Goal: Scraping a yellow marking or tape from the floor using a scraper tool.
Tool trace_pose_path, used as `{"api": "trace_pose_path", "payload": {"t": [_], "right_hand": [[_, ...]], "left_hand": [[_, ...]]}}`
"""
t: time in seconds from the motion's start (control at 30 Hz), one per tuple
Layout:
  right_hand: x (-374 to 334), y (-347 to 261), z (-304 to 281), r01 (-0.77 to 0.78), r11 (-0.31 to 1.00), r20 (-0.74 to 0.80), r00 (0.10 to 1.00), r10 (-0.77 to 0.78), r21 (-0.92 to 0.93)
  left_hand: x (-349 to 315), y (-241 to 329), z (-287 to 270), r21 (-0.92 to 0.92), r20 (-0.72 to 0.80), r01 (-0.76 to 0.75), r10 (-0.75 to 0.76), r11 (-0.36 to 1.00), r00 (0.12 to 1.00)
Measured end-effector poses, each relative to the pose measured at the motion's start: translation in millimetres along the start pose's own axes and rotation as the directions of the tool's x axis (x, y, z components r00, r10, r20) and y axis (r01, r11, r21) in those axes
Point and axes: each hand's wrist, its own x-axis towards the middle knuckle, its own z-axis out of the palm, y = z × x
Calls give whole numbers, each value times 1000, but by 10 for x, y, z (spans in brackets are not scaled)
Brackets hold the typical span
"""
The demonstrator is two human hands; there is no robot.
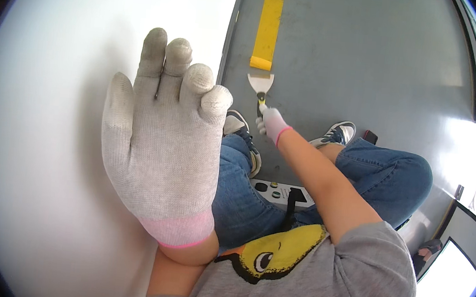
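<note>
1. A white wall (pixel 36 100) filled the left of the frame, with the left hand (pixel 172 142) large in front of it, left of centre. Its gloved palm faced the camera — fingers loosely extended, the last two bent at the tips, the thumb out to the side, nothing held. Whether its back touched the wall, I couldn't tell.

2. A sneaker (pixel 248 144) showed near the middle of the frame, beside that glove.

3. The scraper (pixel 260 83) lay at upper centre, its pale, flared blade pointing up the frame. It looked light and rigid, with an edge that could probably nick skin; the black-and-yellow handle seemed the place to grip, well behind the blade.

4. Just beyond the blade, a yellow strip (pixel 269 20) ran to the top edge along the grey floor (pixel 373 58). It looked thin and pliable, probably tacky underneath; its near end — seemingly folded or lifted — offered the likeliest pinch point.

5. The right hand (pixel 273 124), also gloved, sat just above centre, fingers curled around the scraper's handle.

6. Farther right lay another sneaker (pixel 335 134) and, just beside it, a small red-and-black object (pixel 370 136).
</note>
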Motion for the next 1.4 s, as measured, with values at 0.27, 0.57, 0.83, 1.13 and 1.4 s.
{"api": "trace_pose_path", "payload": {"t": [0.27,0.57,0.83,1.13,1.4], "right_hand": [[5,-326,-39,-57,998,15,998,57,0],[-278,172,-37,-126,989,55,990,130,-79],[21,-123,276,-77,996,48,996,75,41],[-115,-510,411,-57,956,177,984,5,288],[-237,162,-271,-38,999,128,991,38,-5]], "left_hand": [[-4,-18,11,-9,-23,-13,13,1000,1000],[-8,-17,3,-19,-16,1,-1,1000,1000],[-3,16,18,-10,-9,-1,1,1000,1000],[-1,15,39,-13,-24,-7,6,1000,1000],[9,25,71,-28,-11,-3,3,1000,1000]]}}
